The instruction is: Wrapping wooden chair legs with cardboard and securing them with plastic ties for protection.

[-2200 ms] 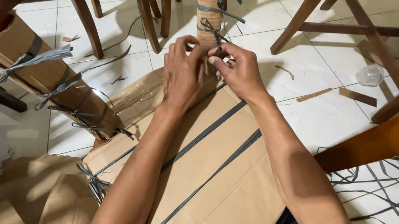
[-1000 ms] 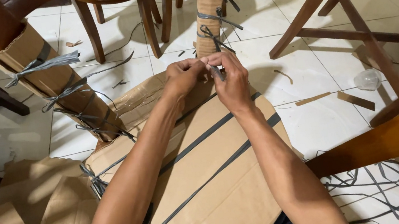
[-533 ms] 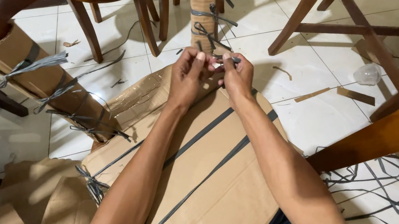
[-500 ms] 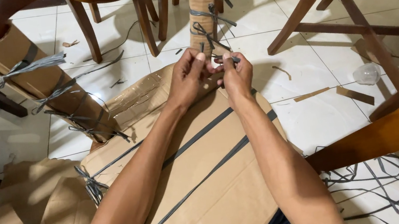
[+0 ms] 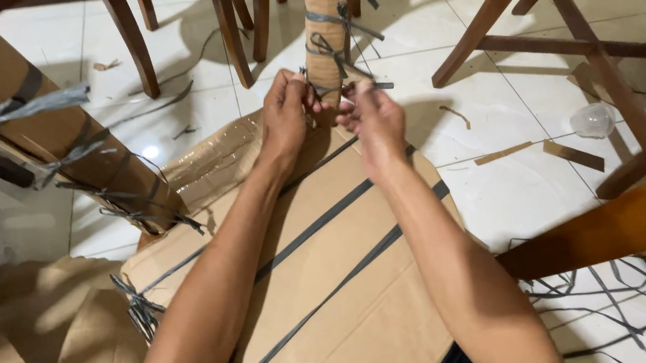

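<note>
Both hands, left hand (image 5: 286,116) and right hand (image 5: 371,118), pinching the grey strap (image 5: 343,86) between them.

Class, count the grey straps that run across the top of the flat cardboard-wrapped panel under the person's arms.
3 show: upper grey strap, middle grey strap, lower grey strap. The arms may hide more.

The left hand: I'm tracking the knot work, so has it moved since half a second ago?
Yes. The left hand has shifted up toward the cardboard-wrapped leg, its fingers now against the lowest grey strap.
</note>
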